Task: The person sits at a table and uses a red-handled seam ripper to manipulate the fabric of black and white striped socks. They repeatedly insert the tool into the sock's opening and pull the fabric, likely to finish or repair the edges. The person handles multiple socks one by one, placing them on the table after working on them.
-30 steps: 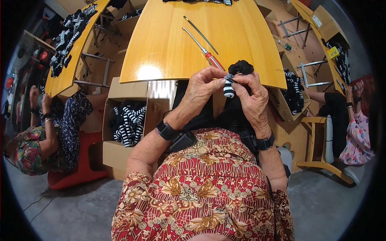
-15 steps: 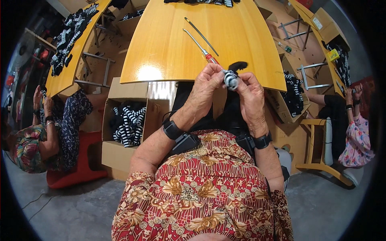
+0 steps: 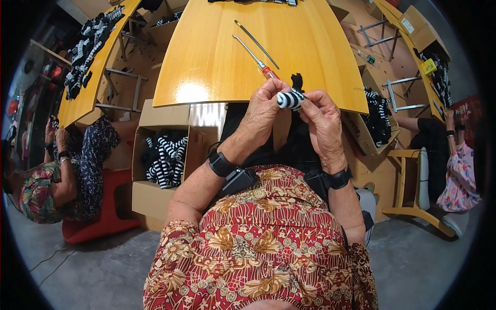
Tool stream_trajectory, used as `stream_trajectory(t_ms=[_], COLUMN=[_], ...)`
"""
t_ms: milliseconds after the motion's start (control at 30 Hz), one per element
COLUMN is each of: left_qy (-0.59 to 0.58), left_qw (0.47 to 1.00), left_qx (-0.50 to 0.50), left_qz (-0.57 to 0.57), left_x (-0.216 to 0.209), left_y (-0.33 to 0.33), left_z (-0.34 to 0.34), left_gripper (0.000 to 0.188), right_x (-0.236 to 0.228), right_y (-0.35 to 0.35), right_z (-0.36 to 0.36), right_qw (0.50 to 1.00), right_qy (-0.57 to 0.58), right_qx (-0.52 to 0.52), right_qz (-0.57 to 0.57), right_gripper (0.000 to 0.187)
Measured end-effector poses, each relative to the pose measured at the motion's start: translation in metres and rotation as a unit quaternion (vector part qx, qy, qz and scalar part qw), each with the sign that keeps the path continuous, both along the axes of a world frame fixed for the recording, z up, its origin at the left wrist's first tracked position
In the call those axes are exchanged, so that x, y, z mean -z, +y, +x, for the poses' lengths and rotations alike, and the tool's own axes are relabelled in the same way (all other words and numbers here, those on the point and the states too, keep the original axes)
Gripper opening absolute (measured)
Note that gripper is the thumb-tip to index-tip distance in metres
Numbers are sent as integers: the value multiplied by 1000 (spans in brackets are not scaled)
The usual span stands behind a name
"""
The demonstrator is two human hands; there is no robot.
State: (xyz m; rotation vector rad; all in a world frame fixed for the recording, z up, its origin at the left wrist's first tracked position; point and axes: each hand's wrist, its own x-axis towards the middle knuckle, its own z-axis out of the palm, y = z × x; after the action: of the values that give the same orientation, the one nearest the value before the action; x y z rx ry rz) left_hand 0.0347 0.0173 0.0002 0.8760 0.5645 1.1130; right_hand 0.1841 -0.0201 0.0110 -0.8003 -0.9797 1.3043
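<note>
Above the near edge of the table, I hold a small black-and-white striped knitted piece, rolled into a short tube with its white end toward my left side. A black tail of it sticks up on the far side. My left hand pinches it at the white end. With thumb and fingers, my right hand grips its other side. Just beyond my left fingers lies a bent-tipped metal tool with a red handle. A thin black rod lies beside that tool.
An open carton of striped knitted pieces stands at my left, another carton at my right. More striped pieces lie at the table's far end. Co-workers sit at side tables, one left, one right.
The knitted piece has turned so its rolled white end points left, and its black tail now stands more upright. My hands have shifted their hold slightly.
</note>
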Motion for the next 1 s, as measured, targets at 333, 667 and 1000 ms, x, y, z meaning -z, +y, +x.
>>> stream_trajectory(t_ms=[333,667,1000], left_qy=[-8,-105,31], left_qw=[998,982,998], left_qx=[7,136,6], left_qz=[-62,-77,-46], left_x=[4,-13,-6], left_y=[-3,-8,-7], left_z=[-1,-6,-5], left_gripper=[15,13,9], right_x=[0,5,-3], right_y=[4,11,4], right_z=[-1,3,-7], right_qw=[997,997,983], right_qy=[-61,45,-161], right_qx=[16,3,79], right_qz=[-41,-61,37], right_gripper=[6,5,9])
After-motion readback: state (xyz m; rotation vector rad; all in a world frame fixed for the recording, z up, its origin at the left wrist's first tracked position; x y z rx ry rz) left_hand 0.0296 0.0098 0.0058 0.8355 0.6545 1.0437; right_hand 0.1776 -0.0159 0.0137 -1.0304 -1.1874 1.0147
